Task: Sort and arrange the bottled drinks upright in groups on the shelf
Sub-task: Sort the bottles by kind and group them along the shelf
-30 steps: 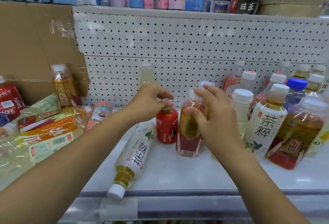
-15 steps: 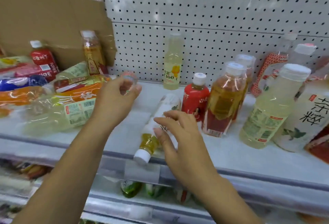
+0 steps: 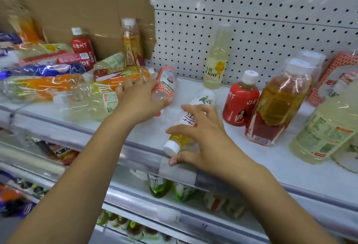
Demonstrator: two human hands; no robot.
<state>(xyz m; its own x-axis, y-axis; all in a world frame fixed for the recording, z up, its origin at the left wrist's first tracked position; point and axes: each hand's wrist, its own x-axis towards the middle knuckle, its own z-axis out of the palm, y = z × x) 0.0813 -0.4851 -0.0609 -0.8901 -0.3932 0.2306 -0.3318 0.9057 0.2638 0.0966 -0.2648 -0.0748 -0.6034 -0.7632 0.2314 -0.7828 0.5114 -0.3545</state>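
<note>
Two bottles are being handled on the white shelf [image 3: 251,168]. The white bottle [image 3: 203,99] is lying on its side at centre frame, long axis running diagonally. Its white cap [image 3: 171,147] is pointing lower left at the shelf's front lip, and its base is pointing upper right toward the pegboard [image 3: 251,11]. The right hand [image 3: 201,139] is arching over the neck end, fingers curling across the top and thumb sitting on the near side below the cap, clasping it. Black characters on the label are showing between the fingers, mostly covered. A green leaf print is showing near the base.

The left hand [image 3: 141,100] is gripping a red-patterned bottle [image 3: 165,82] just left of the white one. This bottle is tilting, clear end toward the palm, other end pointing up-frame; its cap is hidden.

Standing upright behind:
- a pale yellow bottle [image 3: 215,63] reading "C100", against the pegboard;
- a small red bottle [image 3: 240,104], right of the white bottle;
- an amber bottle [image 3: 277,104] with a barcode, close beside the small red one.

At upper left, a red bottle [image 3: 83,47] reading "JUICE" and a gold-label bottle [image 3: 131,46] are standing against cardboard [image 3: 77,1]. A heap of bottles [image 3: 48,84] is lying sideways at left frame, crowding the left hand. A large pale bottle [image 3: 325,127] is filling the right edge.
</note>
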